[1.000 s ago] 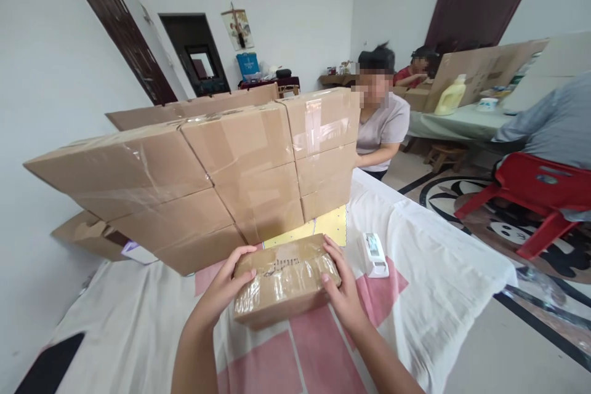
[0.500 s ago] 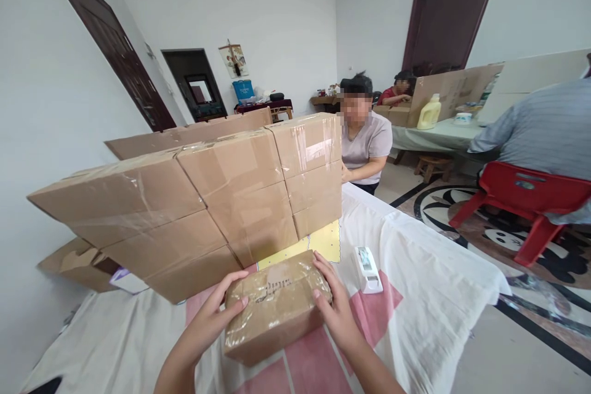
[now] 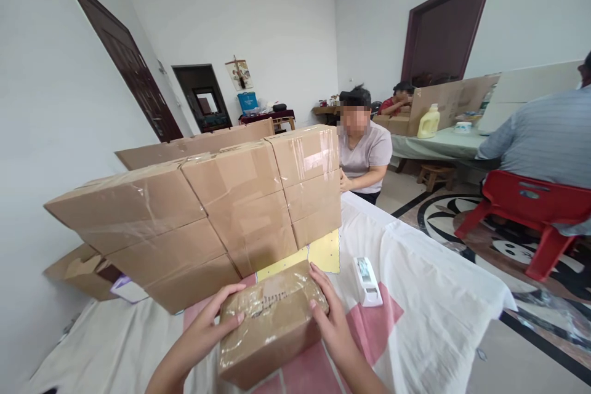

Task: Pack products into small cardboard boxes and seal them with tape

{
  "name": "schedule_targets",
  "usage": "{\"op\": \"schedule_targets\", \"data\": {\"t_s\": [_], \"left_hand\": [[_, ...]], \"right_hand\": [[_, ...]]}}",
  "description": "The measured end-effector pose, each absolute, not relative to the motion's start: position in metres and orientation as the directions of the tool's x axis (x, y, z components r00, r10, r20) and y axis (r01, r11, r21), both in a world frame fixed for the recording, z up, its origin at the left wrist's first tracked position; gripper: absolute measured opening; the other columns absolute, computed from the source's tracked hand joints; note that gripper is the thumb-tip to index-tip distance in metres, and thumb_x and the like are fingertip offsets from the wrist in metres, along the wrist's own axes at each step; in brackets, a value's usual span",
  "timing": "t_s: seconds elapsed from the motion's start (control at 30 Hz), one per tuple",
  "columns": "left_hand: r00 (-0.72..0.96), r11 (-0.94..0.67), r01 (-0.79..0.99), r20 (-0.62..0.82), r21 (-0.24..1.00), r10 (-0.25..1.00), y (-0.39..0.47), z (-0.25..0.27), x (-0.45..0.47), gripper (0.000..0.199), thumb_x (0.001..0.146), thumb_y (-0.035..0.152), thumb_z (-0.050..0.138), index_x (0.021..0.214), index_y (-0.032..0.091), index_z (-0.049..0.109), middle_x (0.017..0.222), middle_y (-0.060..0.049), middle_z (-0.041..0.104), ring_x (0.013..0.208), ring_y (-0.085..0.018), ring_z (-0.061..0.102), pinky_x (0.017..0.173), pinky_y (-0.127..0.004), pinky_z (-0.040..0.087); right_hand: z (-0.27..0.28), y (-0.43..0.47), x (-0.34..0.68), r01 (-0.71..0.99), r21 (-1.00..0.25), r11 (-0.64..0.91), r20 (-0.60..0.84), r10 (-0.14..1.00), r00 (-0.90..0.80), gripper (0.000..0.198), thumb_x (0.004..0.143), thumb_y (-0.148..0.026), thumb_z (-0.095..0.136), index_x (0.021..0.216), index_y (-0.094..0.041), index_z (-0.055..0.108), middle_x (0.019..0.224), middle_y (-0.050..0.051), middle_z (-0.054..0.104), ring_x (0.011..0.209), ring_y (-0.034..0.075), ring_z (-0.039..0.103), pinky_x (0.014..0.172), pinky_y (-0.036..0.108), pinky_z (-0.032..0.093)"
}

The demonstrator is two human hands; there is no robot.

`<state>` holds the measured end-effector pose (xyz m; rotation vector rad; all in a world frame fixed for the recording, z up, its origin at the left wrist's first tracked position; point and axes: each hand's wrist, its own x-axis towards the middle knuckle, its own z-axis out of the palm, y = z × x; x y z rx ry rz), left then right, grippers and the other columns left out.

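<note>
A small taped cardboard box (image 3: 272,326) with dark printed marks on its top is on the cloth-covered table in front of me. My left hand (image 3: 219,317) grips its left end, thumb on top and fingers along the far edge. On the right end, my right hand (image 3: 329,308) holds it the same way. Just beyond stands a wall of stacked cardboard boxes (image 3: 240,200), bound with clear tape. To the right of the box lies a white handheld device (image 3: 368,283) with a small screen-like panel.
A yellow patterned sheet (image 3: 323,251) lies at the foot of the stacked boxes. Past them sits a person (image 3: 364,148) with a hand at the stack's right side. At right are a red plastic chair (image 3: 530,197), another seated person (image 3: 545,123) and a yellow bottle (image 3: 429,122).
The whole view has shifted, with the scene sitting slightly lower in the picture. Both hands keep their hold on the small box, which looks little changed in place.
</note>
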<state>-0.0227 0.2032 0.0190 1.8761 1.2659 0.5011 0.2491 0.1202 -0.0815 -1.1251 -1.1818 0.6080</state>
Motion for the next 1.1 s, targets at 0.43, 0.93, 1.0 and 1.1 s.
{"op": "schedule_targets", "data": {"t_s": [0.43,0.93,1.0,1.1], "left_hand": [[0.346,-0.096,0.493,-0.094,0.865,0.933,0.207,0.000,-0.032,0.061,0.073,0.059,0.077,0.127,0.032,0.068,0.145,-0.008,0.059,0.140,-0.038,0.046,0.118,-0.049,0.035],[0.075,-0.027,-0.323,0.054,0.946,0.996,0.165,-0.056,-0.007,0.071,0.071,0.059,0.073,0.135,0.031,0.056,0.125,-0.009,0.065,0.120,-0.037,0.062,0.096,-0.043,0.053],[0.057,-0.052,-0.348,0.077,0.936,0.995,0.164,-0.061,-0.004,0.064,0.075,0.055,0.071,0.132,0.030,0.057,0.121,-0.008,0.066,0.119,-0.036,0.062,0.094,-0.042,0.053],[0.054,-0.074,-0.389,0.103,0.918,0.993,0.165,-0.066,-0.003,0.058,0.080,0.051,0.069,0.133,0.030,0.055,0.124,-0.008,0.066,0.121,-0.033,0.062,0.095,-0.039,0.052]], "right_hand": [[-0.119,0.143,0.250,0.323,-0.843,0.431,0.533,0.752,0.388,0.045,0.097,-0.033,0.055,0.142,-0.030,0.061,0.148,0.005,0.059,0.139,0.030,0.055,0.112,0.049,0.051],[-0.093,0.148,0.237,0.279,-0.823,0.494,0.567,0.727,0.386,0.044,0.098,-0.040,0.050,0.134,-0.022,0.067,0.137,0.012,0.067,0.132,0.032,0.061,0.113,0.055,0.048],[-0.096,0.151,0.237,0.296,-0.811,0.505,0.585,0.706,0.399,0.044,0.099,-0.042,0.049,0.133,-0.022,0.068,0.135,0.012,0.068,0.129,0.032,0.062,0.111,0.055,0.049],[-0.099,0.153,0.238,0.305,-0.797,0.521,0.604,0.689,0.400,0.045,0.099,-0.042,0.048,0.133,-0.022,0.068,0.135,0.012,0.068,0.129,0.031,0.062,0.111,0.053,0.050]]}}
